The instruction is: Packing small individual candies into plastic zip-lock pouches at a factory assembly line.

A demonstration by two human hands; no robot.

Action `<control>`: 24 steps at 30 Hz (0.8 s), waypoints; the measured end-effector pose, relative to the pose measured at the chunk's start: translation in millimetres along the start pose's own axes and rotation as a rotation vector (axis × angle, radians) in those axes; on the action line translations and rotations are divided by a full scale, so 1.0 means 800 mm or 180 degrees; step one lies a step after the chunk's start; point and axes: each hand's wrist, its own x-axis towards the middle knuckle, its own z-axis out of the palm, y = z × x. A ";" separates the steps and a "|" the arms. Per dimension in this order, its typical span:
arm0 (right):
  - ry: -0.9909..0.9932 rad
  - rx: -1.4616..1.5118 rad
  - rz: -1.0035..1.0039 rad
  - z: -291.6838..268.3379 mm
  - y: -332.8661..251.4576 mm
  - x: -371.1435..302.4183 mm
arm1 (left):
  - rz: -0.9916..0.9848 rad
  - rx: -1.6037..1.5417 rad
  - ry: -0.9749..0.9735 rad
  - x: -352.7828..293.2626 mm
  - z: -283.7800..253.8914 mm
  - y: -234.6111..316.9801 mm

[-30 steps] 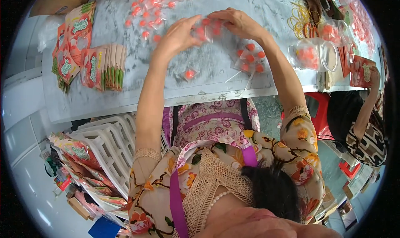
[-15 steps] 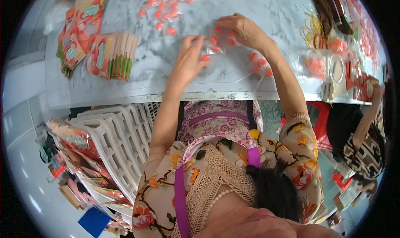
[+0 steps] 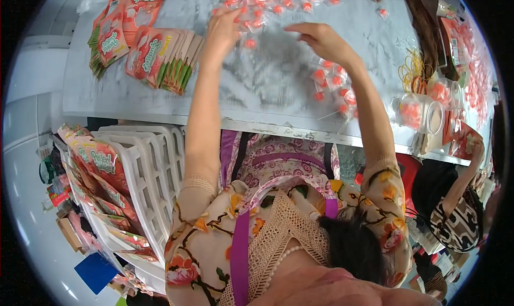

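My left hand reaches to the near left edge of a wide spread of small red candies in clear wrappers. Its fingers are stretched out against the nearest pieces, and none is plainly held. One wrapped candy lies apart, just right of that hand. Over the table, my right hand points leftward with fingers apart and nothing visible in them. Below it, partly behind my right forearm, sits a smaller group of the same wrapped candies.
Printed red pouches lie stacked and fanned at the table's left. Yellow rubber bands and a clear jar of red pieces stand right. White plastic crates hold more pouches at lower left. Another person's arm shows at far right.
My left hand has gone forward to the large candy spread. The pieces between my hands have left that spot, and the group by my right forearm is bigger. The view has shifted too.
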 end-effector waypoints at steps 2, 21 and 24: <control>-0.0014 0.0141 0.0112 0.034 -0.006 0.059 | 0.0182 -0.0014 -0.0078 0.008 0.017 -0.048; -0.0132 -0.0070 0.0212 0.028 -0.004 -0.007 | -0.0523 -0.1292 -0.1097 -0.086 0.033 0.063; -0.0479 -0.0215 0.0293 0.007 -0.014 -0.041 | 0.0187 -0.1022 -0.0843 -0.119 0.042 0.104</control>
